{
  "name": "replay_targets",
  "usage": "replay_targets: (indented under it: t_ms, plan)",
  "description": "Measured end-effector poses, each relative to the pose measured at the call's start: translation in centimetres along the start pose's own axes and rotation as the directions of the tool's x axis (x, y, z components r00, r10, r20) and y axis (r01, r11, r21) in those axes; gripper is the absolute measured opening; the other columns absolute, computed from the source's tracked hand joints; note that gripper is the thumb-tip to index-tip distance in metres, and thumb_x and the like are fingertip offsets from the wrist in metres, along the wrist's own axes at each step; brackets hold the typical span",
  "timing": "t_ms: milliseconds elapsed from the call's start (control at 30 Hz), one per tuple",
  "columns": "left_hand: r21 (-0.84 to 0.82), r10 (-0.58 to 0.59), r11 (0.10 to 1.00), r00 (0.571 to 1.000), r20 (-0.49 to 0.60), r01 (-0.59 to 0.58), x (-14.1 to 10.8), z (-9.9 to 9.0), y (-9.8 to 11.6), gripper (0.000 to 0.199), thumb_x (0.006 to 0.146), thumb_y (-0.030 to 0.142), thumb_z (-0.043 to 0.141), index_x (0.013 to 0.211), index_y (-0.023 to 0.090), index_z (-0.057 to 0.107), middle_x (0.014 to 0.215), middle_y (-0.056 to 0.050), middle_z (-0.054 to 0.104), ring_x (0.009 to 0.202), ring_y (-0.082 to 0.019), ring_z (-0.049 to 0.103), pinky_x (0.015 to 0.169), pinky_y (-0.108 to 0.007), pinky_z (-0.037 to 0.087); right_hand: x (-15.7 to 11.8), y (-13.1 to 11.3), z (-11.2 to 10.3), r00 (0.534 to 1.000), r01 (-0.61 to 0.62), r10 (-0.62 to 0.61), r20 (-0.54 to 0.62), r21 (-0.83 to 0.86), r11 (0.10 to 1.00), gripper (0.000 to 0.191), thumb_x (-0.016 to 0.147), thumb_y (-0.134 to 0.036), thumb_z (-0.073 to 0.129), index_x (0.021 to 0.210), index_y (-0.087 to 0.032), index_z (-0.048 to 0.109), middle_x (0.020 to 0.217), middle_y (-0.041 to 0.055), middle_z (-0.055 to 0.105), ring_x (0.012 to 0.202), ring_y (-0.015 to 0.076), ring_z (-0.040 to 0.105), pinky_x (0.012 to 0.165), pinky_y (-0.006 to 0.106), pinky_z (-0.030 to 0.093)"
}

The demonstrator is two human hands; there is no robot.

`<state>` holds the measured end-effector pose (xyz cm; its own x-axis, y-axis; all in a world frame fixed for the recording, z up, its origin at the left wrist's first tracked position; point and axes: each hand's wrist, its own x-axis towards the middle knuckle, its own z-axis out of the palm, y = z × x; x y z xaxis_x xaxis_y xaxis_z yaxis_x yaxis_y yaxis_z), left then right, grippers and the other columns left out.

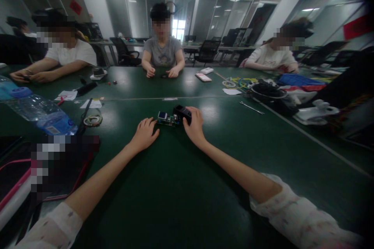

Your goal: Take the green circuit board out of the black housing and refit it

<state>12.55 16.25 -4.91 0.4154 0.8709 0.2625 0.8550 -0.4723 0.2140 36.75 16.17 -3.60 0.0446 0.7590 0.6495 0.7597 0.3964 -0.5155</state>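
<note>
On the green table ahead of me lies a small green circuit board (166, 123) with a little display screen (163, 115) at its left end. A black plastic housing (180, 110) sits against the board's right end, and the two overlap in view. My right hand (195, 124) grips this housing from the right, with the thumb in front and the fingers over its far side. My left hand (145, 134) rests palm down on the table, fingers stretched out and apart. Its fingertips are at the board's left edge; whether they touch it I cannot tell.
Water bottles (43, 111) lean at the left above a dark pink-edged case (62, 173). A coil of wire (92, 120) lies near them. To the right are a metal wrench-like tool (251, 108) and a pile of cables (269, 89). Several people sit around the table.
</note>
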Motion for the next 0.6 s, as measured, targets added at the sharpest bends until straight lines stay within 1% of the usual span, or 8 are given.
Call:
replay_targets:
  t_ms: [100, 200, 267, 333, 467, 600]
  plan:
    - [0.001, -0.007, 1.0, 1.0, -0.008, 0.007, 0.0, 0.1, 0.0, 0.05, 0.096, 0.045, 0.035, 0.134, 0.014, 0.046, 0.144, -0.014, 0.042, 0.136, -0.031, 0.033, 0.11, -0.052, 0.029, -0.2, -1.1, -0.3, 0.983, 0.149, -0.141, 0.12, -0.056, 0.987, 0.031, 0.088, -0.017, 0.045, 0.118, -0.025, 0.054, 0.124, 0.0066, 0.057, 0.127, 0.026, 0.044, 0.105, 0.049, 0.033]
    - [-0.002, -0.012, 1.0, 1.0, -0.008, 0.012, 0.0, 0.1, 0.0, 0.05, 0.096, 0.045, 0.036, 0.134, 0.014, 0.046, 0.144, -0.014, 0.042, 0.136, -0.031, 0.033, 0.11, -0.053, 0.029, -0.4, -1.5, -0.4, 0.961, 0.22, -0.198, 0.195, -0.103, 0.97, 0.031, 0.09, -0.02, 0.045, 0.12, -0.024, 0.054, 0.128, 0.0067, 0.057, 0.13, 0.0258, 0.042, 0.108, 0.049, 0.03]
    - [-0.004, -0.013, 1.0, 1.0, -0.004, 0.013, 0.0, 0.1, 0.0, 0.049, 0.096, 0.044, 0.036, 0.134, 0.015, 0.046, 0.144, -0.014, 0.042, 0.136, -0.031, 0.033, 0.11, -0.053, 0.029, -0.5, -1.3, -0.3, 0.957, 0.226, -0.193, 0.218, -0.135, 0.965, 0.035, 0.09, -0.021, 0.047, 0.125, -0.023, 0.051, 0.135, 0.0081, 0.052, 0.134, 0.0267, 0.039, 0.109, 0.05, 0.029]
    - [-0.005, -0.011, 1.0, 1.0, -0.001, 0.011, 0.0, 0.0, 0.0, 0.049, 0.096, 0.044, 0.036, 0.134, 0.015, 0.046, 0.144, -0.014, 0.042, 0.136, -0.031, 0.033, 0.11, -0.053, 0.029, -0.5, -1.1, -0.1, 0.953, 0.223, -0.182, 0.242, -0.156, 0.962, 0.036, 0.09, -0.023, 0.047, 0.127, -0.024, 0.05, 0.138, 0.0086, 0.049, 0.135, 0.0274, 0.037, 0.109, 0.051, 0.028]
    - [-0.003, -0.007, 1.0, 1.0, 0.001, 0.007, 0.0, -0.1, 0.1, 0.051, 0.096, 0.044, 0.036, 0.134, 0.013, 0.046, 0.144, -0.015, 0.042, 0.136, -0.032, 0.033, 0.109, -0.054, 0.03, -0.5, -0.6, 0.1, 0.943, 0.223, -0.17, 0.287, -0.161, 0.961, 0.036, 0.091, -0.024, 0.048, 0.127, -0.024, 0.051, 0.129, 0.0083, 0.056, 0.131, 0.0274, 0.042, 0.109, 0.051, 0.028]
    - [-0.007, -0.006, 1.0, 1.0, 0.001, 0.006, -0.1, -0.2, 0.2, 0.05, 0.096, 0.044, 0.036, 0.134, 0.013, 0.046, 0.144, -0.015, 0.042, 0.136, -0.032, 0.033, 0.11, -0.053, 0.03, -0.5, -0.4, 0.2, 0.942, 0.221, -0.168, 0.292, -0.16, 0.962, 0.035, 0.09, -0.023, 0.049, 0.126, -0.024, 0.051, 0.123, 0.008, 0.06, 0.129, 0.0273, 0.044, 0.107, 0.05, 0.03]
